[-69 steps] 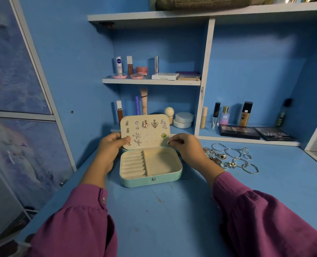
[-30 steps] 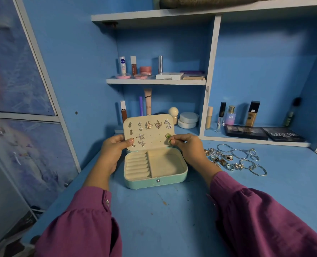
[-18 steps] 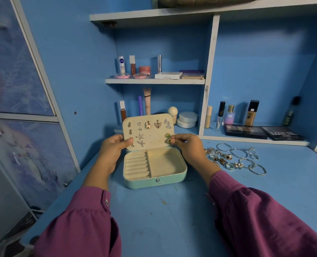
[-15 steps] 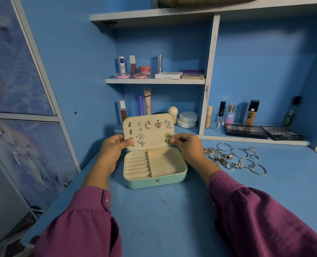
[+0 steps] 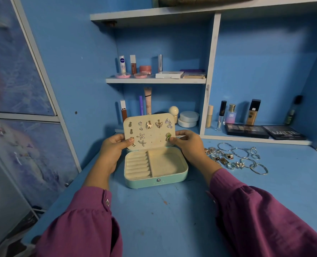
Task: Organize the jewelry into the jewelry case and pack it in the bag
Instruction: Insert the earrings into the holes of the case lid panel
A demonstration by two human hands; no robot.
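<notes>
— Two hands on the jewelry case (image 5: 154, 175), which sits open on the blue worktop (image 5: 172, 210).
— What is each grip doing?
— My left hand (image 5: 113, 151) clasps the lid (image 5: 150, 131) at its nine o'clock edge. My right hand (image 5: 188, 145) pinches a green earring (image 5: 168, 136) against the lid's three o'clock side.
— And the remaining jewelry?
— Rings and bangles (image 5: 237, 158) lie at three o'clock of the case, untouched.

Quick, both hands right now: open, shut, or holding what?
Left hand: grips the left edge of the case lid.
Right hand: pinches the green earring at the lid.
</notes>
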